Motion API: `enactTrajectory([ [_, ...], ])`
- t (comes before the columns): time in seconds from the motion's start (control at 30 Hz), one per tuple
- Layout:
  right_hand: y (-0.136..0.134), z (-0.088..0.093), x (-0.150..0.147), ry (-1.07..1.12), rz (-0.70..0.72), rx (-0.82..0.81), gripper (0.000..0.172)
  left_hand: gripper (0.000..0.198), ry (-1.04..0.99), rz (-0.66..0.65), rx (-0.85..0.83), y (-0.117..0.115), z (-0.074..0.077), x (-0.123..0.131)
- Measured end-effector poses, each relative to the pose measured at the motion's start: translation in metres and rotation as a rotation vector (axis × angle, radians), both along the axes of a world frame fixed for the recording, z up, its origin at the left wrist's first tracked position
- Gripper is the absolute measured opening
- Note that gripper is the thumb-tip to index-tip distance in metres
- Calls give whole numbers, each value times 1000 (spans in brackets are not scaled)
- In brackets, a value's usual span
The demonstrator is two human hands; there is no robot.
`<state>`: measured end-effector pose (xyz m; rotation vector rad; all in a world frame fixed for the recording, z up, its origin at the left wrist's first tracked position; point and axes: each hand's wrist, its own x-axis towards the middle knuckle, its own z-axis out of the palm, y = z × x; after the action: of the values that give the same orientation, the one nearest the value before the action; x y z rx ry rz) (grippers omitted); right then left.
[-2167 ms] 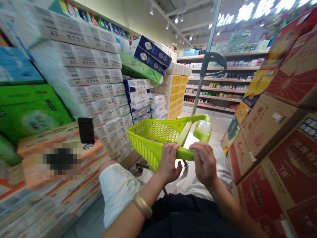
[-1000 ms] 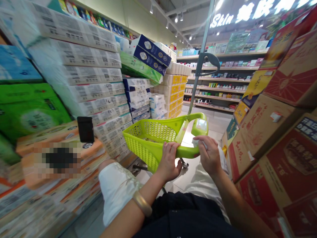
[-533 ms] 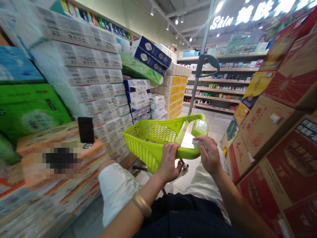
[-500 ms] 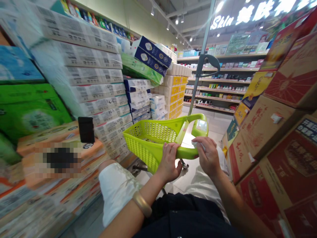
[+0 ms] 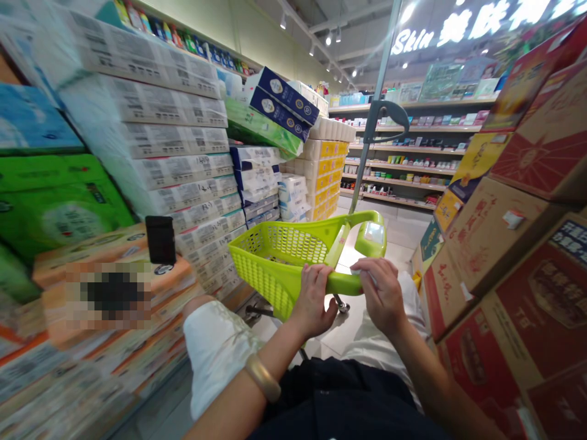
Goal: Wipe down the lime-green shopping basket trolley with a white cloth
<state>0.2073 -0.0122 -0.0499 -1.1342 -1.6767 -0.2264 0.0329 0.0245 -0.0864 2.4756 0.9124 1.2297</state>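
Note:
A lime-green plastic shopping cart stands in the aisle just in front of me. My left hand grips its near rim, fingers curled over the edge. My right hand is closed on a small white wipe and presses it against the green handle bar. A gold bangle sits on my left wrist. The cart's grey pull handle rises on a pole behind it.
Stacked tissue and toilet paper packs wall the left side. Red and brown cardboard cartons crowd the right. A black phone stands on orange packs at the left. Shelves of goods line the far end of the tiled aisle.
My right hand has slid the wipe leftward along the handle bar from its right end, closer to my left hand. The left hand has kept its grip.

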Motion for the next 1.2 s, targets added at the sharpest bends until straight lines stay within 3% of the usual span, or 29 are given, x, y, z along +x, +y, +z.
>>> enactTrajectory([
  [0.1, -4, 2, -1, -64, 40, -13, 21, 56, 5, 5, 4, 0, 1, -1],
  [0.3, 8, 4, 7, 64, -62, -24, 23, 58, 15, -25, -18, 2, 1, 0],
  [0.53, 3, 2, 5, -53, 64, -31, 21, 57, 0, -15, 2, 2, -2, -2],
  [0.7, 17, 1, 24, 95, 8, -67, 23, 57, -7, -19, -22, 1, 0, -2],
  [0.93, -1, 3, 4, 67, 93, -69, 24, 52, -15, -22, 10, 2, -1, -3],
  [1.2, -8, 9, 0, 60, 59, -97, 24, 52, -11, -49, -15, 3, 1, -3],
])
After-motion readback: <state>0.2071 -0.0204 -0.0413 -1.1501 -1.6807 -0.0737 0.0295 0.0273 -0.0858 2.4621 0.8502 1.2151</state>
